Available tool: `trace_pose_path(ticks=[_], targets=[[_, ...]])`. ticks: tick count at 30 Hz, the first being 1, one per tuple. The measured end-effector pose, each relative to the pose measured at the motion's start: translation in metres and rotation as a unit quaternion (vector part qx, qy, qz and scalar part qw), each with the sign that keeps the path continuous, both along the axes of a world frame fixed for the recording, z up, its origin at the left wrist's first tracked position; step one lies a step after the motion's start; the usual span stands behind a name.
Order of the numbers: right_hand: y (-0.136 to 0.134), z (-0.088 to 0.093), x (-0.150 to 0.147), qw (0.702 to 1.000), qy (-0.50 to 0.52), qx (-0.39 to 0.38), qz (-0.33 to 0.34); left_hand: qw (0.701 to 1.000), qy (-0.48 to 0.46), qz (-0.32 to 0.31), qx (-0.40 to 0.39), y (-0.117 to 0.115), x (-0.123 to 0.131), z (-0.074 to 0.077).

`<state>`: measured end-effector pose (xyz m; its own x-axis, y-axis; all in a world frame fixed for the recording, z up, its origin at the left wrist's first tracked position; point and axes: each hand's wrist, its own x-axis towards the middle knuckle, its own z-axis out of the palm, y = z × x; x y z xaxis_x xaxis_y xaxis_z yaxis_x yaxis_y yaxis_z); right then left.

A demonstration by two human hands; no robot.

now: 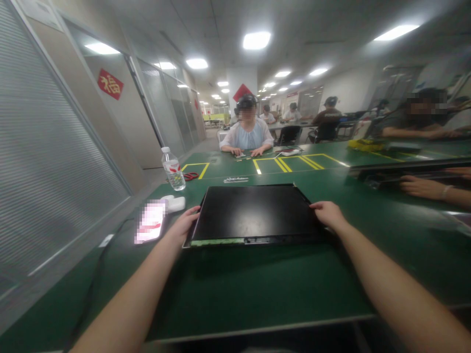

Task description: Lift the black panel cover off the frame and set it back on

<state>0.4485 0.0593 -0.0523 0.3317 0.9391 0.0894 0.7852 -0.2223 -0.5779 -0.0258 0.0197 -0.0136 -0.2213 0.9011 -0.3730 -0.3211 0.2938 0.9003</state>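
Holding a dark flat panel [253, 211] face up between both hands. Pinching its left side edge with the left hand [188, 221]; pinching its right side edge with the right hand [328, 214], with the undersides of both grips hidden from view. Hard to tell whether raised clear of the green table [257, 289] or partly resting on it. Between the hands, along the panel's near edge, a pale strip [217, 242]. To the left of the left hand, a lit phone [151, 223] and small white objects [175, 204]; farther ahead of it, a water bottle [173, 170] and red-handled scissors [191, 176]. Well apart, right of the right hand, a co-worker's hand [419, 188].

By the look of the grip, at a two-handed supporting step — likely steadying or positioning. For any move from here, best to lift evenly on both sides — without flexing the panel or pressing its face.
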Motion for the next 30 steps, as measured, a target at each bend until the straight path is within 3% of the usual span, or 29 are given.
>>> trace_pose_path(ticks=[20,25,30], targets=[[0.004,-0.007,0.004,0.999,-0.028,0.023,0.004,0.998,0.003,-0.034,0.043,-0.008,0.002,0.007],[0.003,-0.005,0.003,1.000,-0.022,0.006,0.013,0.996,0.037,-0.085,0.019,-0.015,0.003,0.014],[0.003,-0.005,0.002,1.000,-0.028,0.005,0.012,0.993,0.080,-0.083,0.012,-0.017,0.001,0.018]])
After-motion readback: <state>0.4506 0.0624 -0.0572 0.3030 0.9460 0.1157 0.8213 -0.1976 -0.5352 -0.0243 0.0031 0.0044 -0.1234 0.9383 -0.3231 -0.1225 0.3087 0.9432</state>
